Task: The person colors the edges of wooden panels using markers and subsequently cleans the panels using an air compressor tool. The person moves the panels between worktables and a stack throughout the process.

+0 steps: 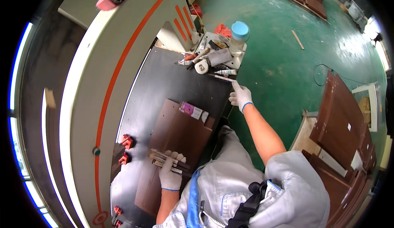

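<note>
In my left hand (pixel 170 178), white-gloved and closed, are several slim pen-like sticks (pixel 158 158) in pale and dark colours; their exact kind is unclear. It is over a long brown panel (pixel 164 135) lying on the dark machine table (pixel 180 84). My right hand (pixel 241 96), also gloved, reaches to the table's right edge with its fingers curled and the index finger forward. Its fingertips meet the end of a slim white pen (pixel 221 78). Beyond the pen lie a white tube (pixel 225 72) and a white tape measure (pixel 201 67).
A cluttered tray (pixel 243 59) holds tubes, tools and a clear jar with a blue lid (pixel 240 30). A purple-and-white card (pixel 191 110) is on the panel. Red clamps (pixel 127 141) line the machine's left side. Brown panels (pixel 338 119) are stacked at right on the green floor (pixel 271 59).
</note>
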`<state>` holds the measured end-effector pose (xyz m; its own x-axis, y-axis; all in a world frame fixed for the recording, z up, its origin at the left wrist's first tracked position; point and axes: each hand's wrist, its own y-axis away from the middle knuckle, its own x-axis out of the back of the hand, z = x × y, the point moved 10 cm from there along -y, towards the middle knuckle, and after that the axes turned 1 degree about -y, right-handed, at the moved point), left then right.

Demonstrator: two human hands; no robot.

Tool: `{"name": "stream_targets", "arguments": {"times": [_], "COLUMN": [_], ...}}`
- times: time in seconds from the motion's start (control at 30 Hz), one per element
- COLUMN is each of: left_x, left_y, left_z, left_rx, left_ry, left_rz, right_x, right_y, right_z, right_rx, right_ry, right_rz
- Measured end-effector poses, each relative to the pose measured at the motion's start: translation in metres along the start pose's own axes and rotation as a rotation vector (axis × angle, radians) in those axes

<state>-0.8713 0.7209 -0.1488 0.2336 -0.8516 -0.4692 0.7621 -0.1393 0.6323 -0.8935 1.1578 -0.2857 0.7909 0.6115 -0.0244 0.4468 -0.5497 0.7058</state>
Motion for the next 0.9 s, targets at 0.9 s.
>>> {"name": "stream_targets", "arguments": {"times": [0.9], "left_x": [-0.128], "left_y": [-0.081], "left_z": [-0.026], "left_rx": [0.063], "left_ry": [-0.037], "left_rz": [0.097], "right_x": [-0.022], "right_y": [-0.031], "right_z": [-0.092], "right_rx": [0.408], "right_ry": [0.174], "right_rz": [-0.308]}}
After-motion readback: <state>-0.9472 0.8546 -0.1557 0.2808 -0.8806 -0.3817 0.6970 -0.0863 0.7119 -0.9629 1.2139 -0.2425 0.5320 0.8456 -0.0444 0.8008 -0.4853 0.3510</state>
